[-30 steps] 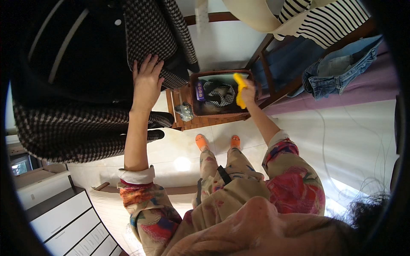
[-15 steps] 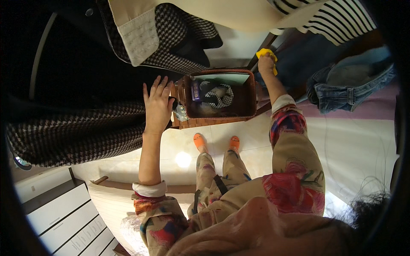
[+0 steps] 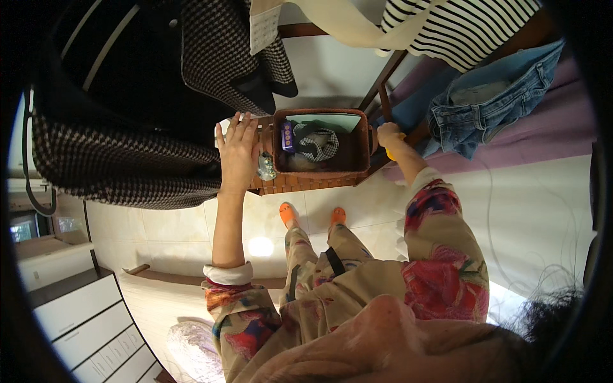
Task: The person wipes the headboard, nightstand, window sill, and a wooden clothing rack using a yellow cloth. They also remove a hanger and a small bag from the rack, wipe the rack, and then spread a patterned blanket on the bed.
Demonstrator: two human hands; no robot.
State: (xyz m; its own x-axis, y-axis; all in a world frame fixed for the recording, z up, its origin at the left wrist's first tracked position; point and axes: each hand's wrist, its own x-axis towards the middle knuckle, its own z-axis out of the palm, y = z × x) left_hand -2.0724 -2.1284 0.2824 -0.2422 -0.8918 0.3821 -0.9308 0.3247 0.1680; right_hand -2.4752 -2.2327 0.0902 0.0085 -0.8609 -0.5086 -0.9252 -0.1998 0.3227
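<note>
We see a brown basket [image 3: 322,171] standing open on a wooden surface [image 3: 313,184], its mouth turned up toward us, so we can look straight in. Against its left inner wall stands a small purple box [image 3: 287,136], perhaps set there so that the wall props it. Beside that box, a black-and-white checked fabric band [image 3: 328,148] lies curled in a loose loop, likely because it is too soft to hold a shape. A pale green sheet [image 3: 345,121] leans along the basket's far wall, which seems to support it.

Just right of the basket is our right hand [image 3: 388,133], its fingers curled around a yellow cloth [image 3: 397,150]. The cloth is bunched under the palm and partly hidden, probably because that makes it easy to manage with one hand. We cannot tell whether the fingertips also touch the basket's end or the wooden frame [image 3: 385,102] behind it.

Left of the basket, our left hand [image 3: 239,153] has its fingers open and spread, gripping nothing; it may be held out for balance, though contact is unclear. Between it and the basket sits a clear plastic bag [image 3: 266,170]. Farther left of the basket hangs a houndstooth jacket [image 3: 128,163]; well to its right, blue jeans [image 3: 491,112] drape in folds.
</note>
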